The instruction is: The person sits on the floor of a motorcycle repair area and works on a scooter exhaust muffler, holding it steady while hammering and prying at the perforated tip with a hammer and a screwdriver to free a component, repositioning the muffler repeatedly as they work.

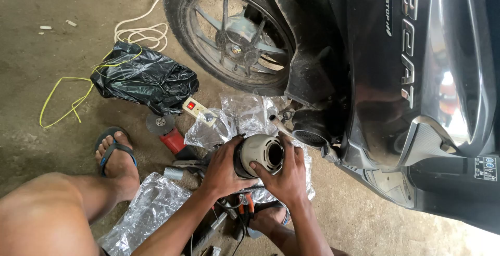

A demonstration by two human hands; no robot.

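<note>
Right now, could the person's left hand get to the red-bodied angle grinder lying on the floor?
Probably yes: the grinder lies just beside the left hand with nothing between, though that hand grips the grey cylindrical part.

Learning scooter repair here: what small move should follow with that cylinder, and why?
Probably tilt the grey cylindrical part toward the black round opening on the scooter: both the left hand and right hand grip it, open end up, just short of it.

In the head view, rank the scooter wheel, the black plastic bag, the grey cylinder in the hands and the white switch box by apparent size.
1. Scooter wheel
2. Black plastic bag
3. Grey cylinder, held in both hands and nearer the camera, so it may look oversized
4. White switch box
</note>
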